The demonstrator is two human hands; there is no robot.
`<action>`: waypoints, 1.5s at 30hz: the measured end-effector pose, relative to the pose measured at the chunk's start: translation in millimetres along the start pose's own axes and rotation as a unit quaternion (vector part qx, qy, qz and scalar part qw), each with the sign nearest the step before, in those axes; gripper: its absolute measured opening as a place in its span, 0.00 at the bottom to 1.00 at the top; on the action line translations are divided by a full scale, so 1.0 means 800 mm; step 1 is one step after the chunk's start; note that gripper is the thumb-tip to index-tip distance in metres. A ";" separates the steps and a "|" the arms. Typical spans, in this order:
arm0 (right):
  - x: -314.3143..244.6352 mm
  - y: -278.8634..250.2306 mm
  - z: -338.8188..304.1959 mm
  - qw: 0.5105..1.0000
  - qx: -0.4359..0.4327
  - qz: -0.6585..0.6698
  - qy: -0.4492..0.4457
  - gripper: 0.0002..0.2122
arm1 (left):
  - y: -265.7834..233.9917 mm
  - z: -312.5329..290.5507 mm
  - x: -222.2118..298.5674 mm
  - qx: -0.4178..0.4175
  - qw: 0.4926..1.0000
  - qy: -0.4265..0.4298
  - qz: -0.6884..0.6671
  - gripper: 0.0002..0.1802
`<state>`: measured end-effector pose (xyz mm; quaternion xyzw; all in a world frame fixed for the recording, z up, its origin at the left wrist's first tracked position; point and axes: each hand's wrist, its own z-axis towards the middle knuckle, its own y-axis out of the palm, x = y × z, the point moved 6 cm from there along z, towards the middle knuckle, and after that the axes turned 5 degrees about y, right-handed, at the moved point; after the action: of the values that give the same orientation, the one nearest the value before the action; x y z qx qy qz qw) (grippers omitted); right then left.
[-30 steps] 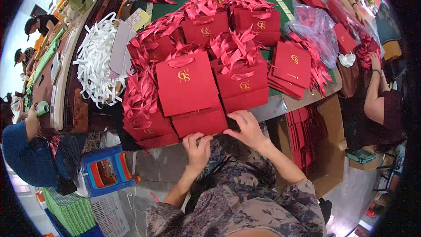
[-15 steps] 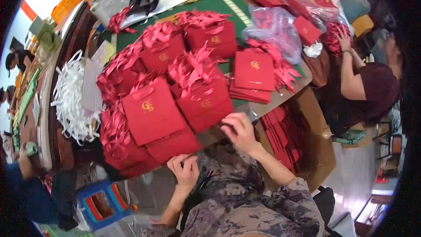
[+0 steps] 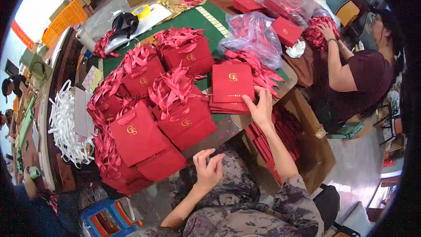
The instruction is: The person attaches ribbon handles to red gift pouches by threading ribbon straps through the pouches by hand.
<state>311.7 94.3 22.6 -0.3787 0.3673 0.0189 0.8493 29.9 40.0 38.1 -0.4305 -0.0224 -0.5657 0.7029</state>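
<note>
My right hand is at the near right corner of the top red paper bag on a small flat stack; thumb and fingers close on that corner. My left hand hovers over my lap with curled fingers apart and nothing in them. Left of the stack, several filled red bags stand in rows, pink-red ribbons spilling from their tops. One red bag lies tilted over the nearest ones. Behind the flat stack are a loose heap of red ribbons and a clear plastic bag.
At my right a cardboard box holds many flat red bags. A co-worker sits beyond it, hands on a red ribbon bundle. White paper strips hang at left; a blue plastic stool stands below.
My right hand has moved right and away from me, from the filled bags to the flat stack. My left hand has come off the near bag's edge. The view has shifted.
</note>
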 end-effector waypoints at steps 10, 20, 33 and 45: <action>0.029 -0.011 -0.002 0.954 0.005 0.277 0.115 0.06 | -0.005 0.033 -0.024 0.035 0.992 -0.087 -0.080 0.13; 0.015 -0.094 -0.071 0.897 -0.149 0.367 0.198 0.04 | 0.001 0.077 -0.033 0.027 0.958 -0.156 -0.238 0.21; 0.038 -0.072 -0.077 0.944 -0.133 0.271 0.131 0.03 | 0.021 0.047 -0.042 0.028 0.905 -0.286 -0.315 0.18; 0.048 -0.052 -0.005 0.999 0.012 0.044 0.021 0.05 | 0.034 0.024 -0.051 0.020 0.894 -0.299 -0.334 0.16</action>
<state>350.1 52.5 22.1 -0.3526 0.4018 0.0435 0.8440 46.1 83.3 13.0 -0.5323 -0.3853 -0.6114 0.4408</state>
